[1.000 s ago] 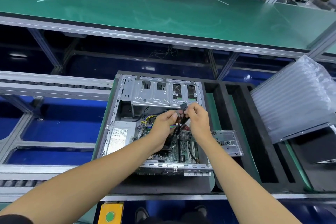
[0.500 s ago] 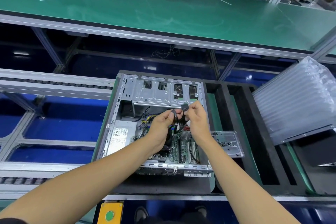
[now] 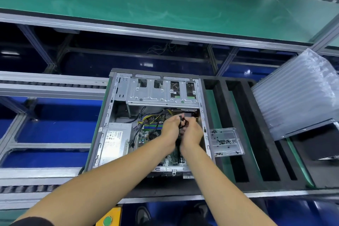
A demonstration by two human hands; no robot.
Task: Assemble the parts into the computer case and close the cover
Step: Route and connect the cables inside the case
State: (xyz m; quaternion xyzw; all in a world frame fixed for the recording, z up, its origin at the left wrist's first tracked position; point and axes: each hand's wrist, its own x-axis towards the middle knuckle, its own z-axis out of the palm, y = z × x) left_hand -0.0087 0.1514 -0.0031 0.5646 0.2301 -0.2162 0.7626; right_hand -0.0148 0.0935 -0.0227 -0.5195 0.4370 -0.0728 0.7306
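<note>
Two bare forearms reach forward and down into the open computer case (image 3: 110, 115), which lies on its side on a black foam pad, cover off.

Left hand (image 3: 169, 134): back of the hand up, wrist straight, inside the case above the green circuit board (image 3: 148, 134); fingers curl round a black cable (image 3: 181, 121), the thumb pinching it at the plug end.

Right hand (image 3: 191, 135): just beside the left hand and touching it at the knuckles, near the case's right wall; fingers curl inward on the same black cable, fingertips meeting the left thumb. Exactly what lies under the right fingertips cannot be told, as the spot is blurred.

Metal drive cage (image 3: 161, 91): at the far end of the case, just beyond both hands.

Power supply (image 3: 115, 141): silver box with a label, in the case's near-left corner, left of the left forearm.

Bundle of yellow and black wires (image 3: 152, 115): between the power supply and the hands.

Clear plastic tray (image 3: 226, 142) holding small dark screws: outside the case, just beside its right wall.

Clear air-cushion wrap (image 3: 297, 93): well right of the case, tilted.

Green belt (image 3: 165, 2): beyond the case, on a higher level.
</note>
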